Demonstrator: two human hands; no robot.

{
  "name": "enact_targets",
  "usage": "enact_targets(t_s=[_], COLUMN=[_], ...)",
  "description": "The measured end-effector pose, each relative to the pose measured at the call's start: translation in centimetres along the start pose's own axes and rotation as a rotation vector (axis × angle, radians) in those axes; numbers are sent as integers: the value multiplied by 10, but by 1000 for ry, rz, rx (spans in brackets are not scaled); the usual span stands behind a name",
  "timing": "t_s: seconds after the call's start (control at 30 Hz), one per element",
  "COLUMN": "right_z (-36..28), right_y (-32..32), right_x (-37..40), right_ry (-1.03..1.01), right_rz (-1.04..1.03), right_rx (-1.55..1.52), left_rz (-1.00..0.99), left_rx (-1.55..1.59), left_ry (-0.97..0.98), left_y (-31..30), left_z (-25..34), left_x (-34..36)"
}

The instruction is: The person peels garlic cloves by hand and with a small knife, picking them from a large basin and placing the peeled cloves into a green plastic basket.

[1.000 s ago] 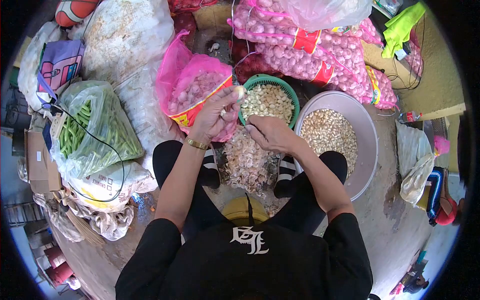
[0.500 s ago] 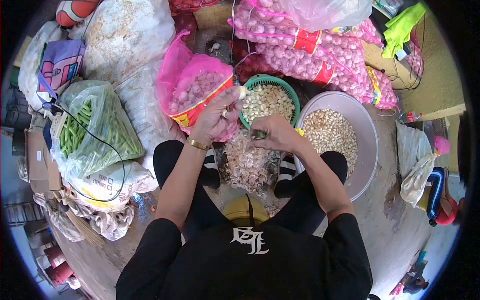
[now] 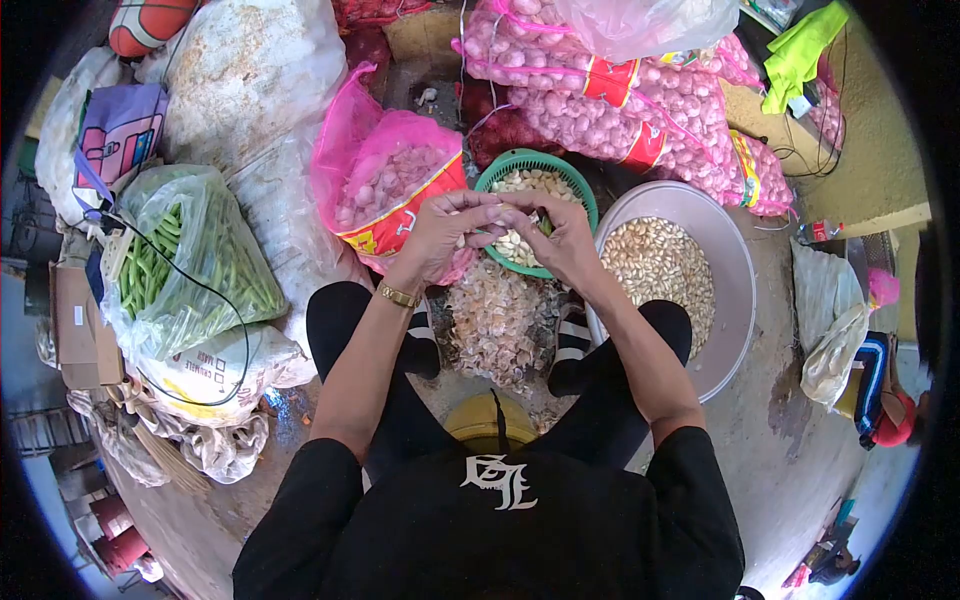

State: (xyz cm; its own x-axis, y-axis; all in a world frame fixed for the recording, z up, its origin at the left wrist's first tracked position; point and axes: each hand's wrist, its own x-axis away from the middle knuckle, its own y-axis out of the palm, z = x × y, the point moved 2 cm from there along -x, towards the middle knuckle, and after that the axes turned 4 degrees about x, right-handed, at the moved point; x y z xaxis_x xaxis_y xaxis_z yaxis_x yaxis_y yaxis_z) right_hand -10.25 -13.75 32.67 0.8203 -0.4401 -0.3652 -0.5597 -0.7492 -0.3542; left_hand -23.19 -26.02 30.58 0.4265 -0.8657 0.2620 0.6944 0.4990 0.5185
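Observation:
My left hand point(image 3: 447, 232) and my right hand point(image 3: 561, 236) meet at the fingertips over the near side of a green basket point(image 3: 594, 205) of peeled garlic cloves point(image 3: 532, 180). My left hand is closed on a garlic clove, mostly hidden by the fingers. The right fingers are curled round something small and dark green point(image 3: 545, 225), perhaps a knife handle; its kind is hard to make out. Below the hands, a heap of garlic skins point(image 3: 503, 325) lies on the floor between my feet. An open pink mesh sack of garlic point(image 3: 395, 180) stands just beyond my left hand.
To the right, a large pale basin point(image 3: 735, 300) holds many garlic cloves point(image 3: 655, 270). Full mesh sacks of garlic point(image 3: 640, 120) are stacked at the back. On the left lie a clear bag of green beans point(image 3: 190, 260) and white sacks point(image 3: 255, 80).
My hands, apart before, have come together at the fingertips. The left has brought the garlic clove down toward the right, and the right hand has risen over the green basket.

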Motion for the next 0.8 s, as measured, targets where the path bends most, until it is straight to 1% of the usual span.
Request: enact_targets(t_s=[0.07,0.13,0.17,0.23,0.27,0.33,0.37,0.43,0.47,0.53,0.57,0.63,0.77,0.8], right_z=[8,6,9,16,17,15,11,3,3,4,6,7,6,7], right_y=[1,-2,-2,-1,-1,0,-1,-2,0,2,3,2,0,0], right_x=[2,2,2,3,3,3,3,3,3,3,3,3,3,3], right_ry=[-3,132,133,232,231,392,392,500,500,296,295,170,241,258], right_rz=[4,4,4,31,31,-5,-5,-13,-12,6,7,38,70,93], right_rx=[-60,10,11,-43,-44,-339,-339,-401,-401,-307,-307,-171,-223,-181], left_rz=[-37,36,36,35,36,-10,-10,-18,-19,-34,-35,-81,-93,-30], left_rx=[14,26,27,-18,-19,80,80,163,162,433,432,472,413,354], left_ry=[9,41,40,67,67,69,69,11,11,-61,-61,-92,-72,-74], left_y=[2,5,5,4,3,3,2,-2,-2,-4,-6,-7,0,7], left_z=[-2,-2,-3,-4,-3,-2,-2,-5,-7,-14,-19,-26,-26,-21], left_x=[-1,0,-1,-3,-3,-3,-3,-6,-7,-9,-10,-11,-11,-8])
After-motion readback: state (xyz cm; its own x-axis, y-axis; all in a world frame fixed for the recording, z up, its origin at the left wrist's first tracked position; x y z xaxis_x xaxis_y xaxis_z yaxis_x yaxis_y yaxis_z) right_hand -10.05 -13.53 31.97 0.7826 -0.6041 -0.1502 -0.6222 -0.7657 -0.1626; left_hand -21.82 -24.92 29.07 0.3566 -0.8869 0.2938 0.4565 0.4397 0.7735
